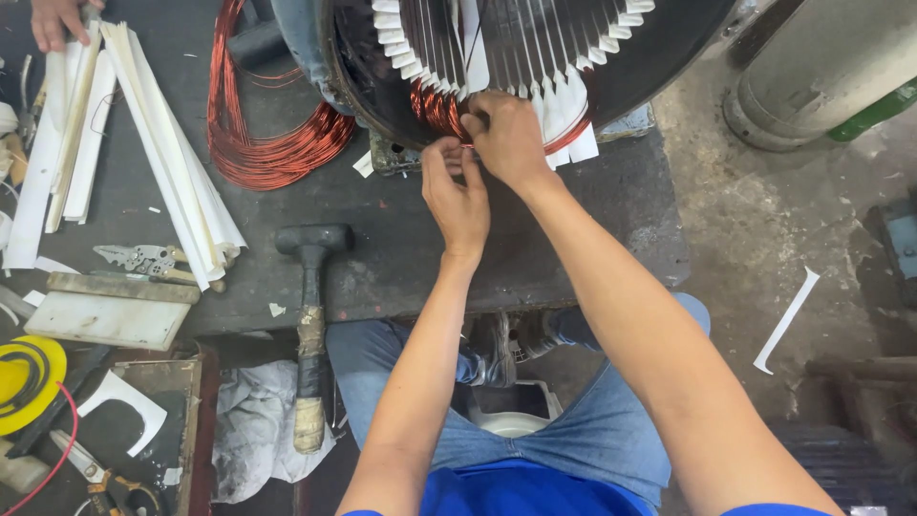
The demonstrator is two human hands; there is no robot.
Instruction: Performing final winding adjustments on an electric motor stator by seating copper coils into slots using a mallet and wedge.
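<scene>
Head view: both hands [457,196] [506,139] pinch copper wire [465,146] at stator [497,48]

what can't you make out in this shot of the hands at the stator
- Head view: the top of the stator is cut off by the upper edge.
- The right hand covers the slot it works at.
- The copper wire pinched by the left hand is too thin to trace.
- Another person's hand is cut off at the top left corner.
</scene>
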